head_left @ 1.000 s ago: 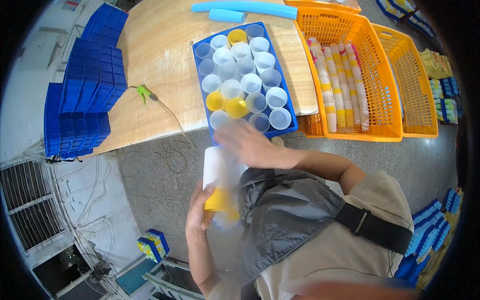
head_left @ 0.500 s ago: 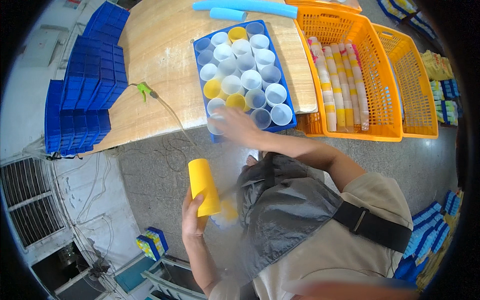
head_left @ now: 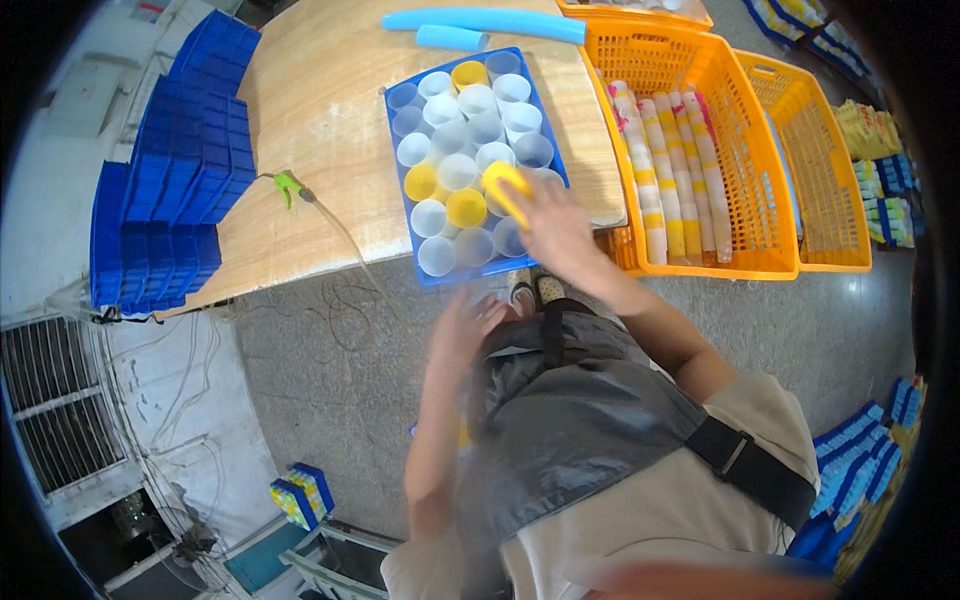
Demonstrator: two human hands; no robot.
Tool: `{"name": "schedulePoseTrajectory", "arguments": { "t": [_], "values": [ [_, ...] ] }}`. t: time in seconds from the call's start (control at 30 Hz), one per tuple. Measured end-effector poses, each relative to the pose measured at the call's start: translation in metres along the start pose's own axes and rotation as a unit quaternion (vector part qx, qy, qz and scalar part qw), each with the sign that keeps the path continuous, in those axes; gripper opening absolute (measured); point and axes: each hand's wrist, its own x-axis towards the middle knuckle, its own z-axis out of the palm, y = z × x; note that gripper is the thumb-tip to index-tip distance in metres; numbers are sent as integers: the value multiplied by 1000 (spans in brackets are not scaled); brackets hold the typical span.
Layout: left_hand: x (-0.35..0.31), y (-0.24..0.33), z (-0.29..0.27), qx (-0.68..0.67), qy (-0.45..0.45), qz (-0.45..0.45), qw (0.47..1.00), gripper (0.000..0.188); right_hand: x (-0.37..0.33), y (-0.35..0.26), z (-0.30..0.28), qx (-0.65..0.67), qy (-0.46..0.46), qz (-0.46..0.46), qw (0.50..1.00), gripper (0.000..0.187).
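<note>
My right hand [head_left: 556, 228] is closed on a yellow plastic cup [head_left: 506, 190], held tilted over the right side of a blue tray [head_left: 418, 270]. Rows of upright cups fill that tray; most are translucent white, like the white cup [head_left: 437, 256] at its near left corner, with a few yellow ones such as the yellow cup [head_left: 466, 208]. My right hand and the held cup hide some cups on the tray's right. Blurred by motion, my left hand [head_left: 468, 322] is below the tray's near edge, its fingers apart and no object visible in them.
Stacked blue trays [head_left: 175, 180] stand on the left of the wooden table [head_left: 310, 120], near a green air gun [head_left: 290, 187] with a hose. Blue foam tubes [head_left: 480, 20] lie at the back. Right of the table, an orange crate [head_left: 755, 180] holds long stacks of cups.
The yellow cup has passed from my left hand to my right and is now over the tray. My right hand moved right, away from the near left corner; my left rose toward the tray.
</note>
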Motion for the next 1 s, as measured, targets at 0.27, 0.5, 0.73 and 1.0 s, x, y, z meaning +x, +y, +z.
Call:
{"name": "schedulePoseTrajectory", "arguments": {
  "t": [0.27,0.5,0.73,1.0],
  "values": [
    [105,-12,18,-34,88,105,990,45,-18,60,-19,368,141,225,891,72],
    [4,27,-126,62,146,139,977,47,-35,49,8,477,189,229,827,55],
    [-178,-43,-284,-33,330,188,925,41,-17,2,34,476,74,183,857,58],
    [-145,-200,-411,-415,398,297,762,34,-22,-102,74,450,-112,95,881,61]
  ]
}}
